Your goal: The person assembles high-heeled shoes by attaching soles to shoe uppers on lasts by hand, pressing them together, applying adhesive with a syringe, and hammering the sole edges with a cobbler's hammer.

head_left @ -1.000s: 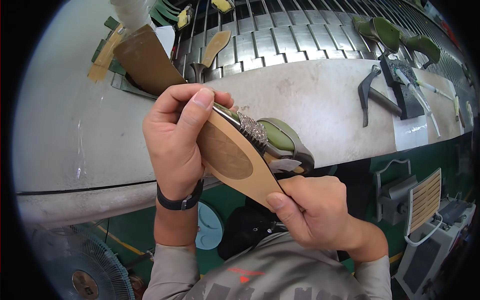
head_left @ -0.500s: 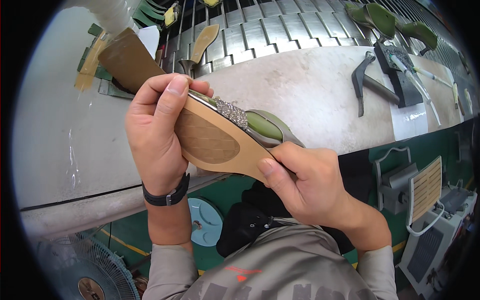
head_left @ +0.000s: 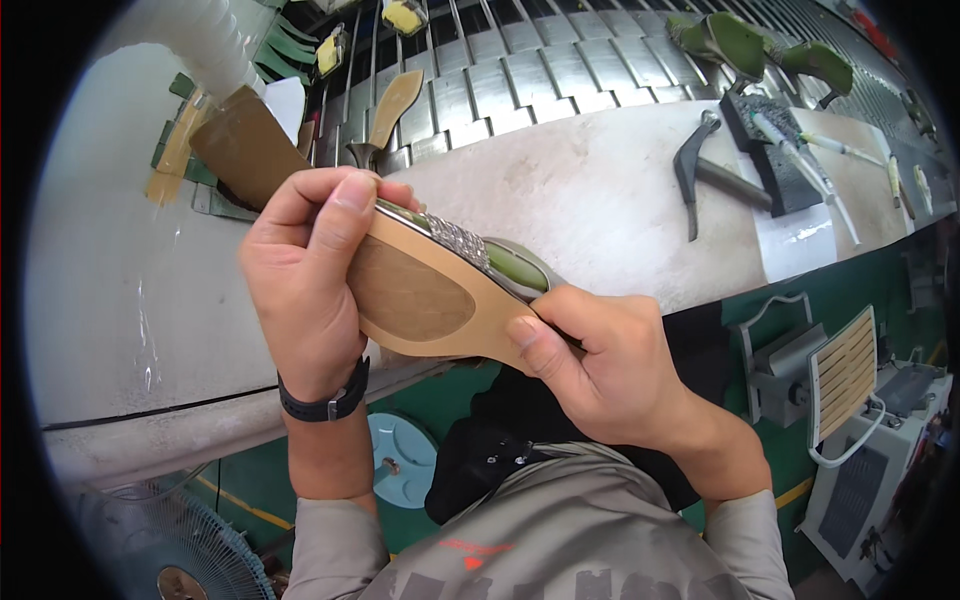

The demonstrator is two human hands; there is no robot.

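Between my hands a sandal [head_left: 415,296] is held with its tan sole turned toward me. A glittery strap [head_left: 458,240] and a green last [head_left: 512,266] show along its upper side. My left hand [head_left: 310,255] grips the toe end, thumb on the edge of the sole and fingers bent behind it. Around the narrow waist of the sole my right hand [head_left: 605,360] is closed, its thumb pressed on the tan face. The heel end is hidden behind my right hand.
A pale workbench [head_left: 590,190] lies beyond my hands. On its right are a hammer [head_left: 720,175], a dark block [head_left: 775,165] and brushes [head_left: 800,150]. Behind runs a metal slat conveyor [head_left: 540,75] carrying green shoes [head_left: 735,50] and a tan sole piece [head_left: 396,105]. A fan [head_left: 170,545] stands lower left.
The view has shifted slightly, so the bench items sit a little farther left. Both hands keep their hold on the sandal, which is tilted almost as before.
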